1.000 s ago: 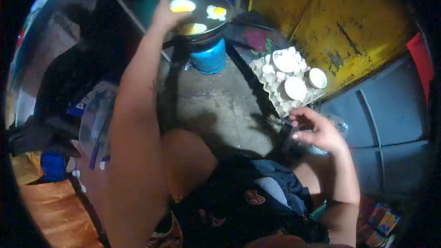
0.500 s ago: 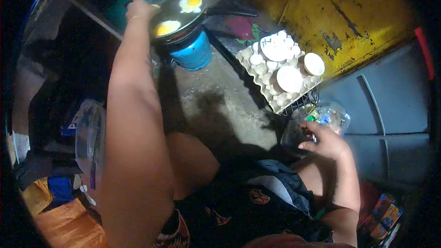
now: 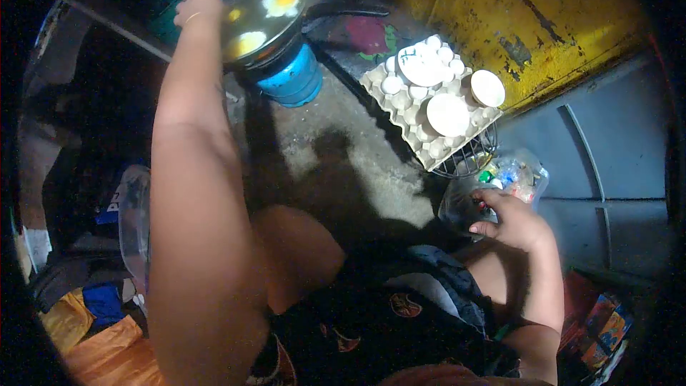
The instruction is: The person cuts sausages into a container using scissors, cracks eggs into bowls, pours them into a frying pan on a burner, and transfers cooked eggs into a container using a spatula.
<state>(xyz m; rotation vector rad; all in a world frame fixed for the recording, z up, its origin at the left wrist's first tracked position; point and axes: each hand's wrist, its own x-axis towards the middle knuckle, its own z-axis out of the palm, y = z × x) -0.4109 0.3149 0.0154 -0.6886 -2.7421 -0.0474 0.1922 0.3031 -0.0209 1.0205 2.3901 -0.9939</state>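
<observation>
Head view: three cracked eggs (image 3: 281,3) lie in the frying pan (image 3: 277,31) far left, two whitened, one seemingly raw; whole eggs (image 3: 391,84) wait uncracked on the egg tray (image 3: 395,106) at right. Left hand (image 3: 199,6), partly curled beside the pan, grip unclear; right hand (image 3: 516,222) half-open, apparently empty.

Scuffed yellow panel (image 3: 464,21) beyond right hand (image 3: 513,220); grey panel (image 3: 547,139) right of hand; patchily lit floor (image 3: 294,136) left of hand.
</observation>
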